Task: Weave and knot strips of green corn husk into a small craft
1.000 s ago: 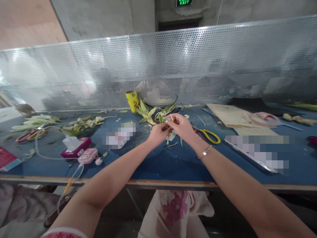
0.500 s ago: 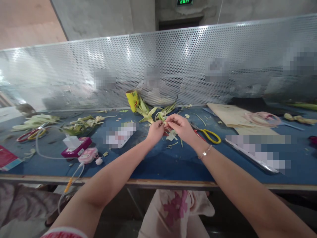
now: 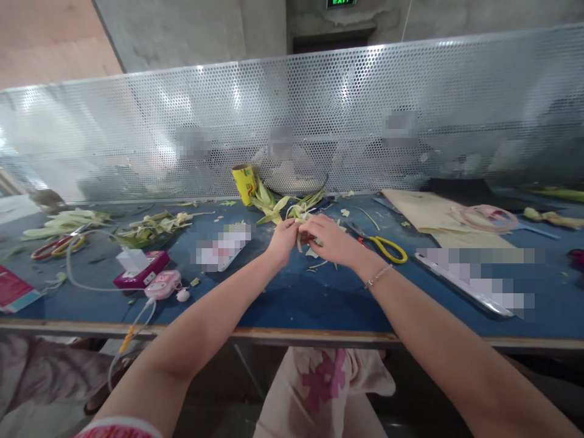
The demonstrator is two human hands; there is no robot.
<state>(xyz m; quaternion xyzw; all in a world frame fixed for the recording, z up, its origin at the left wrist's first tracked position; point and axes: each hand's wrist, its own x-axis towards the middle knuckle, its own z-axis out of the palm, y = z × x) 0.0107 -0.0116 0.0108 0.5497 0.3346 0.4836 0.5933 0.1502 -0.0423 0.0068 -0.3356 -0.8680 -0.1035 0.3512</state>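
Close together over the middle of the blue table, my left hand and my right hand are both closed on a pale green corn husk strip. Its upper part shows above the fingers, and a narrow end hangs below them. The fingertips hide the rest. Behind my hands lie loose green corn husks. Scissors with yellow and red handles rest to the right of my right hand, partly behind it. Small husk scraps are scattered below my fingers.
A yellow tube stands before the perforated metal screen. At left are a phone, a purple power block with cables, more husks and scissors. At right lie beige paper and a blurred flat device.
My hands have shifted slightly left, and the right hand has turned with its fingers curled lower. A narrow strip end now shows beneath the fingers.
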